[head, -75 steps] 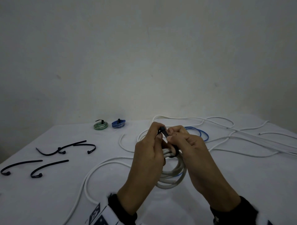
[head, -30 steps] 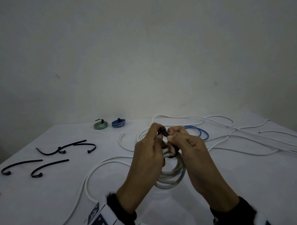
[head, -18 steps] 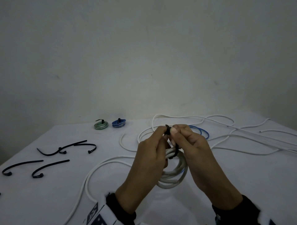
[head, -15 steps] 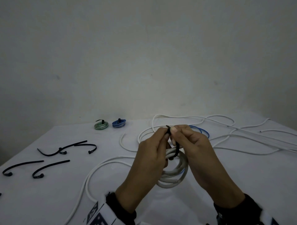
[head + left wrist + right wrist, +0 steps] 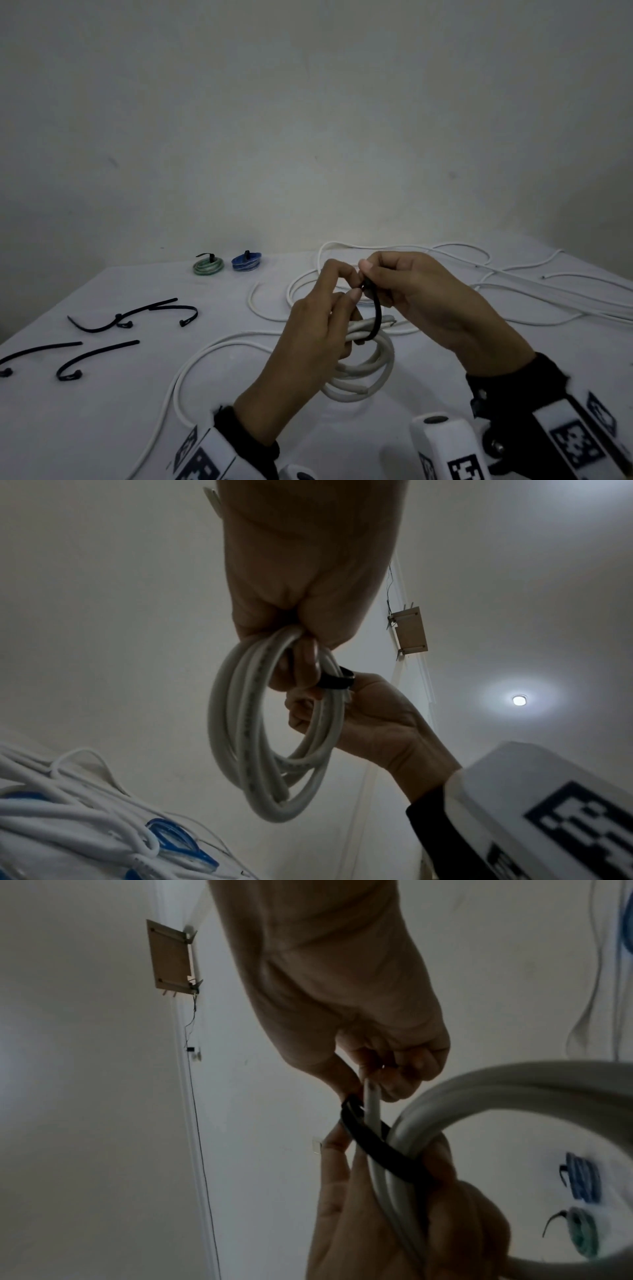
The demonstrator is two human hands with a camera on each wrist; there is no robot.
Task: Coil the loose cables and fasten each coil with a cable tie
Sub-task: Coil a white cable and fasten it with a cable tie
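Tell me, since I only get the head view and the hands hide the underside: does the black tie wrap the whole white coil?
Observer: In the right wrist view the black tie passes under the white coil's bundled strands, slack, not cinched.
Operator: And the cable's free end?
Observer: The free end seems to stand inside the tie's loop, pointing at the right hand.
Operator: How does the left hand grip?
Observer: Left wrist view: the left hand hooks its fingers through the coil's middle.
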